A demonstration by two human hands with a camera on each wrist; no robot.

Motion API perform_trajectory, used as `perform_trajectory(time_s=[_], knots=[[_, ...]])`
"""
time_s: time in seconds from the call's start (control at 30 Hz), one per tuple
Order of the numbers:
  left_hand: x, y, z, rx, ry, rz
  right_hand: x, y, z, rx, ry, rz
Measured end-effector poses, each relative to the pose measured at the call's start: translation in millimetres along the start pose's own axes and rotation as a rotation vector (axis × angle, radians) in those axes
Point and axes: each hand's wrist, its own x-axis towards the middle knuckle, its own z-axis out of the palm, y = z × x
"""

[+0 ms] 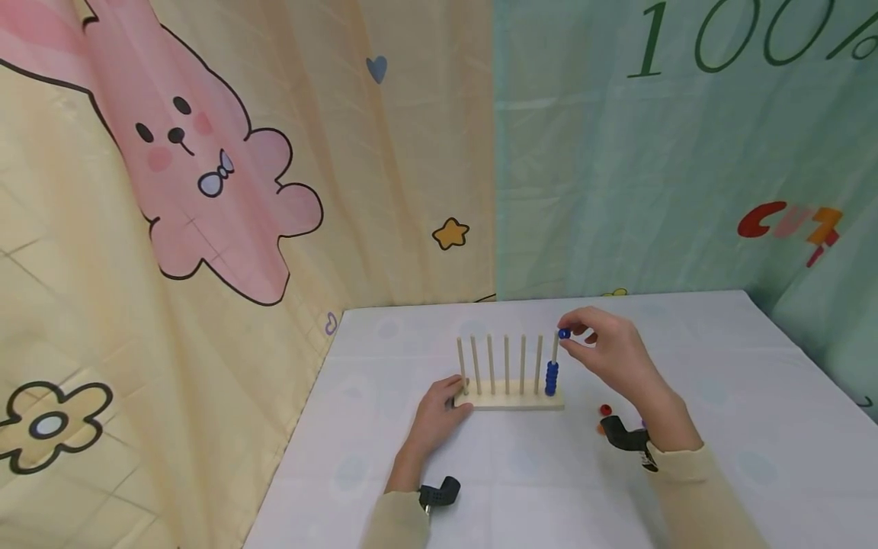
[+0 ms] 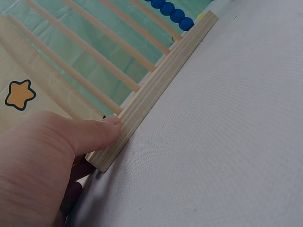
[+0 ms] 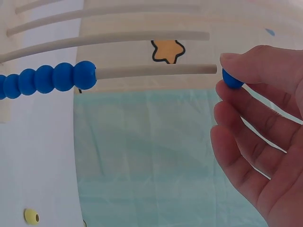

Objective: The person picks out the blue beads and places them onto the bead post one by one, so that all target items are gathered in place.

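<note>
A wooden peg rack (image 1: pixel 511 402) with a row of upright pegs stands on the table. Several blue beads (image 3: pixel 45 79) are stacked on its rightmost peg (image 3: pixel 156 71); the other pegs carry none. My right hand (image 1: pixel 607 347) pinches one more blue bead (image 3: pixel 232 79) between thumb and forefinger, just off that peg's tip with a small gap. The left hand (image 1: pixel 439 412) grips the left end of the rack's base (image 2: pixel 156 90), its thumb (image 2: pixel 97 135) on the near edge and the other fingers partly hidden behind.
On the table (image 1: pixel 521 473) a red bead (image 1: pixel 605 409) lies below the right hand, with an orange bead (image 1: pixel 600 429) partly behind the wrist camera (image 1: pixel 623 435). A yellow bead (image 3: pixel 31 216) shows in the right wrist view. Printed curtains (image 1: pixel 411 152) hang behind the table.
</note>
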Motion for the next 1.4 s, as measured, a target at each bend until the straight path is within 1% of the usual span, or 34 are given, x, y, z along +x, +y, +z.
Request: perform_trajectory(time_s=[0.2, 0.43, 0.67, 0.83, 1.13, 1.4], knots=[[-1.6, -1.3, 1.1, 0.007, 0.013, 0.008, -0.2, 0.4, 5.1, 0.008, 0.014, 0.005], [-4.1, -1.8, 5.3, -0.008, -0.004, 0.012, -3.8, 3.4, 9.2, 0.018, 0.008, 0.008], [-3.8, 1.3, 5.5, 0.0, -0.001, 0.018, -4.2, 7.0, 10.0, 0.017, 0.013, 0.009], [-3.3, 1.7, 5.1, 0.006, -0.001, 0.006, -3.5, 8.2, 10.9, 0.021, 0.004, 0.013], [-3.9, -2.2, 3.9, 0.017, -0.008, 0.009, -2.2, 7.8, 12.2, 0.04, -0.022, 0.033], [-3.0, 0.2, 0.4, 0.007, 0.002, 0.013, 2.1, 11.1, 13.5, 0.062, -0.046, 0.057]])
